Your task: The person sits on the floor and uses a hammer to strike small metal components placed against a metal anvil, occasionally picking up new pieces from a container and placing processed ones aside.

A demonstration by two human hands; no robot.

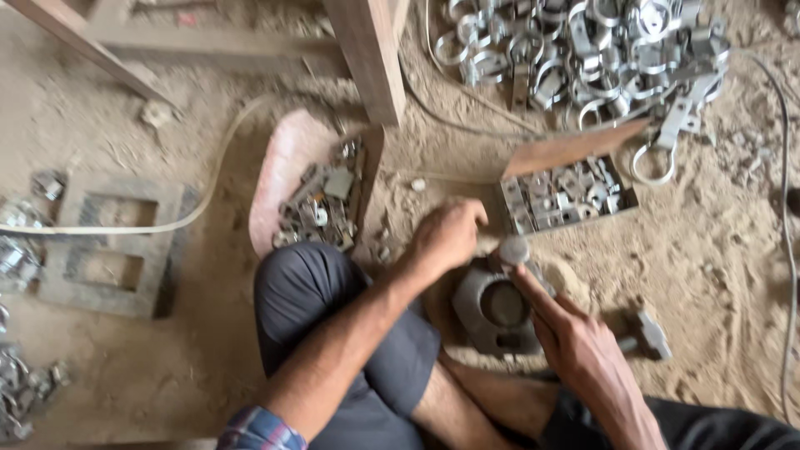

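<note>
Metal rod point(518, 254) in right-hand grip point(575, 337), above round die point(498, 310).

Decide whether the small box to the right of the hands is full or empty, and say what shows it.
Roughly full. The open box shows small grey metal pieces packed across its inside, with little bare floor visible. How deep they lie cannot be told.

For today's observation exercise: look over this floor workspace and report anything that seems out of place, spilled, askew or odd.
Small metal parts spill from a tipped box onto a pink board, and one ring clamp lies apart from the big clamp heap. The left hand and right hand work at a grey metal block set on bare, dusty ground.
</note>
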